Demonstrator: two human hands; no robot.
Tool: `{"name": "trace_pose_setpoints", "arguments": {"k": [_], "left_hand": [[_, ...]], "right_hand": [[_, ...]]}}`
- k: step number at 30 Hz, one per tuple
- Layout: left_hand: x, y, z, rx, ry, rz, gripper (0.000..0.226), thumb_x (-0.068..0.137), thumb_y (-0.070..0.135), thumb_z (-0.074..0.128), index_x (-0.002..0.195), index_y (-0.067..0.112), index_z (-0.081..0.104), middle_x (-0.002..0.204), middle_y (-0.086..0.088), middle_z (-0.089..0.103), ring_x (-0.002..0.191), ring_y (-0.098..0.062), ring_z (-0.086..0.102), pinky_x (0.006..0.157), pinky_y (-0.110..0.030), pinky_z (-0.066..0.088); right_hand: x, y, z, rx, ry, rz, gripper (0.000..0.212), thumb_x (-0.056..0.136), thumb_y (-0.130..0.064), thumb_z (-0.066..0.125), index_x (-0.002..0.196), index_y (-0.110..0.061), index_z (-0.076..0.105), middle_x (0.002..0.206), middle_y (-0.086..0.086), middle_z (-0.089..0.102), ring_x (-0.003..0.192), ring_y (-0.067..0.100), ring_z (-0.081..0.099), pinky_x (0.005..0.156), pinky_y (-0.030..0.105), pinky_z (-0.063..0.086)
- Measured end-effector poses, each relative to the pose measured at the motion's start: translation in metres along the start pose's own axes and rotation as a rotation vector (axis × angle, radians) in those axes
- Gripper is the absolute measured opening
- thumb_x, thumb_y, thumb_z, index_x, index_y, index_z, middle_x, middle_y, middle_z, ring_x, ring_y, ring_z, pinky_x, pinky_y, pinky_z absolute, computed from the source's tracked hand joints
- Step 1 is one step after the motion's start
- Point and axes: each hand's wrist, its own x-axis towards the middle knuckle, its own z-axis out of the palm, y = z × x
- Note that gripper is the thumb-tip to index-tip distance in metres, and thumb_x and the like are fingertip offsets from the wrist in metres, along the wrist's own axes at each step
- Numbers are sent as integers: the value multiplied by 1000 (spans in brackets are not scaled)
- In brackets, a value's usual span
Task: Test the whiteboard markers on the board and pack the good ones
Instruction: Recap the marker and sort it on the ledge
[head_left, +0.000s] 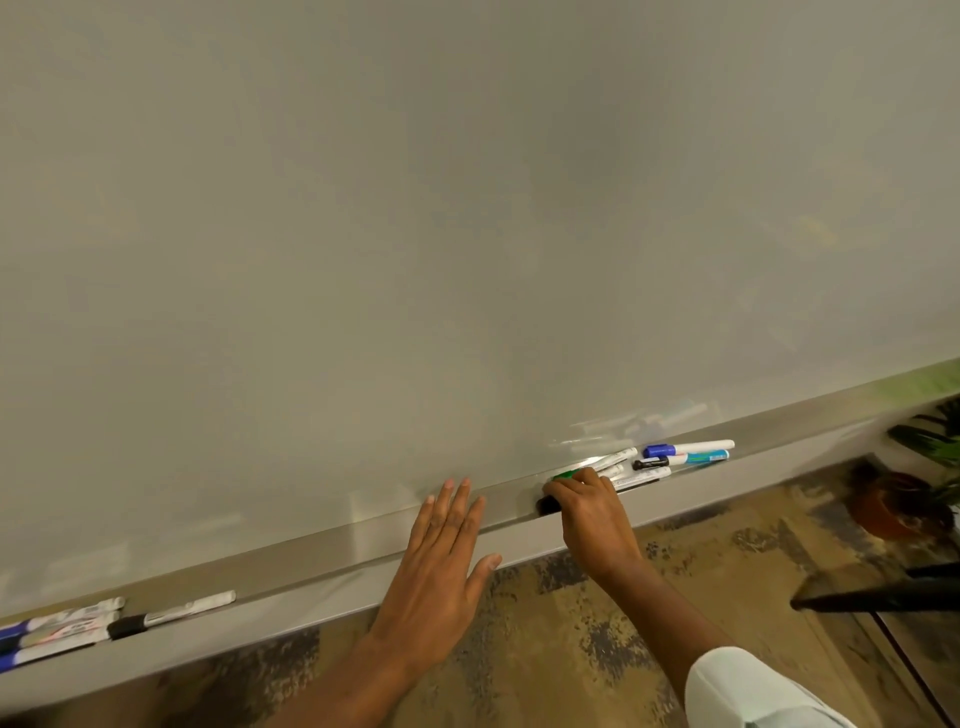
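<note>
A large blank whiteboard (467, 208) fills the view, with a metal tray (322, 551) along its bottom edge. My left hand (441, 561) lies flat with straight fingers over the tray's middle. My right hand (592, 514) curls its fingers over markers in the tray, on a green-capped marker (566, 474) and a black cap (546, 504). Just right of it lie several white markers (644, 473), one with a blue cap (688, 448). At the tray's far left lies another group of markers (67, 629) with blue and black caps.
Below the tray is patterned brown carpet (571, 649). A potted plant (904, 499) stands at the right, and a dark blurred object (883, 597) juts in from the right edge.
</note>
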Motion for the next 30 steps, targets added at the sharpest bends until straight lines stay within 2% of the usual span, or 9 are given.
{"name": "trace_pose_setpoints", "arguments": {"k": [3, 8, 14, 18, 24, 30], "left_hand": [[0, -3, 2, -23, 13, 1, 64, 109, 53, 26, 163, 24, 9, 171, 9, -11, 157, -14, -10, 125, -33, -5], [1, -7, -1, -19, 22, -4, 60, 109, 50, 31, 162, 22, 20, 172, 5, 1, 158, -14, -3, 125, -33, -3], [0, -11, -1, -26, 29, -10, 57, 110, 48, 32, 160, 21, 28, 171, 4, 8, 158, -14, -1, 126, -31, -4], [0, -14, -3, -23, 32, -13, 56, 109, 47, 33, 158, 20, 33, 171, 2, 13, 158, -14, 1, 126, -30, -5], [-2, -16, -5, -34, 53, -17, 56, 109, 46, 34, 158, 20, 32, 171, 2, 12, 158, -14, 0, 126, -29, -6], [-6, -21, -7, -46, 58, -32, 57, 110, 49, 29, 160, 22, 28, 171, 5, 10, 158, -12, -1, 126, -30, -4]], "right_hand": [[6, 3, 1, 8, -7, -21, 31, 85, -14, 76, 113, -24, 73, 109, -5, 74, 102, 18, 59, 89, 34, 51], [20, 4, -3, 20, -11, -123, 29, 81, -9, 77, 106, -22, 75, 103, -5, 75, 95, 18, 59, 81, 34, 53], [28, -9, 1, 69, -32, -196, 24, 82, -12, 77, 104, -22, 76, 101, -4, 75, 97, 18, 61, 84, 35, 54], [27, -10, 0, 71, -20, -180, 27, 80, -11, 78, 104, -22, 74, 104, -5, 74, 98, 18, 61, 85, 35, 54], [28, -8, 5, 16, -41, -157, 36, 79, -8, 76, 111, -24, 73, 113, -5, 72, 105, 18, 60, 93, 34, 51], [24, -22, 16, 22, 19, -213, 36, 81, -9, 76, 115, -18, 71, 114, 1, 70, 107, 23, 60, 95, 37, 52]]}}
